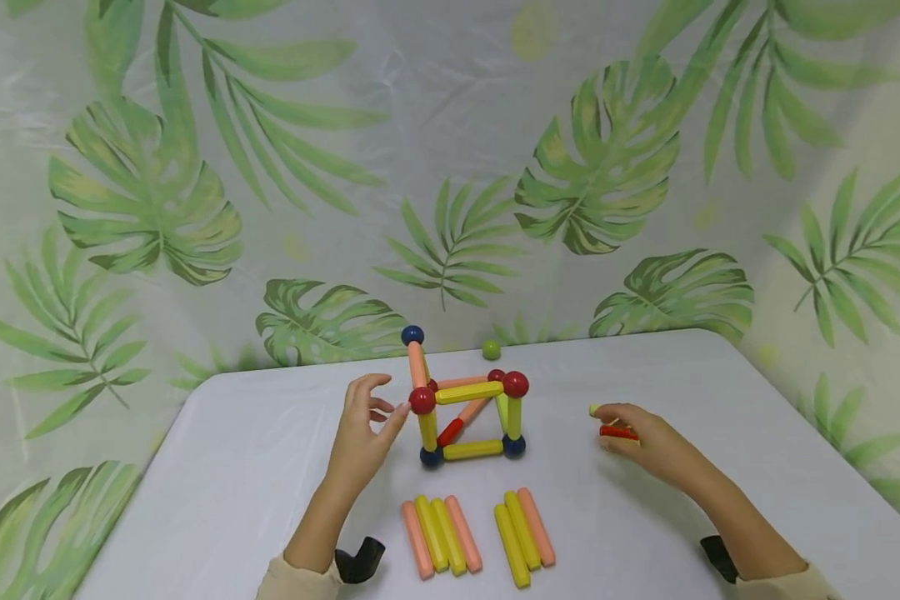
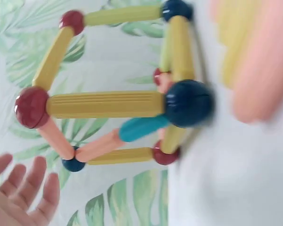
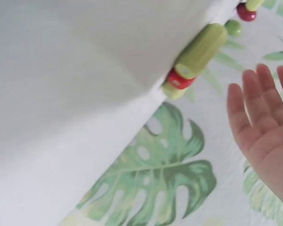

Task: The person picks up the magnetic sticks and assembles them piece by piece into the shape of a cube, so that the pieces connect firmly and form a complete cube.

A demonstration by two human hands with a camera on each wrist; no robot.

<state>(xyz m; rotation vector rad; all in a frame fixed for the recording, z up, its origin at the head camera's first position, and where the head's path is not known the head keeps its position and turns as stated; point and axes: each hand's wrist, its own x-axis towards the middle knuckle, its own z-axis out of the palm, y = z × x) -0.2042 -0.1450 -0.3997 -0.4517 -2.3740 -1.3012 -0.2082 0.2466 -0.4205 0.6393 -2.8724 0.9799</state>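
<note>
Apparently building ball-and-stick frame [image 1: 470,392] at twelve o'clock, with left hand [image 1: 360,435] relaxed at its nine, right hand [image 1: 651,443] unclasped near red stick [image 1: 618,432] at three; likely calls for pinching next.

The frame [image 1: 471,392] mixes yellow, salmon and lime rods with glossy red and navy balls; red and teal also show within it. Behind the frame sit a lime-green ball [image 1: 491,350] and a pale grey cloth [image 1: 457,108] patterned with green leaves and faint yellow blotches. In front of it, four loose rods [image 1: 447,536] run salmon, yellow, yellow, salmon. Right of the frame, a held bundle [image 1: 617,432] is red and lime.
</note>
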